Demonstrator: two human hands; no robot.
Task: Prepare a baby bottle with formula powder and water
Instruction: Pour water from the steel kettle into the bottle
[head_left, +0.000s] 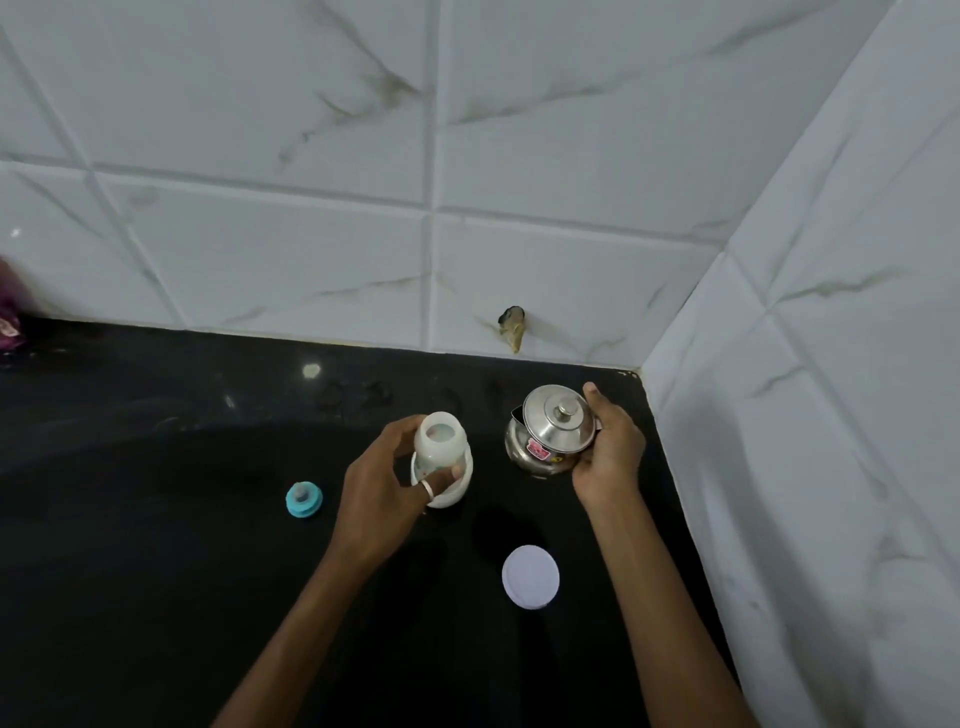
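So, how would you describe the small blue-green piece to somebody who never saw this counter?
Start from the black counter below the white tiled wall. Just left of the left hand, which grips the open baby bottle, a small round piece lies alone. Only it is teal with a grey middle; the round lid nearer the camera is white, bigger and flat.

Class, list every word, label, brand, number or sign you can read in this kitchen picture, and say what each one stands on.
No text can be read.
Sticker on the steel pot: red and pink, print too blurred.
Label on the purple object at the left edge: too small.
Baby bottle: faint marks, too blurred.
White lid, teal ring: no print shows.
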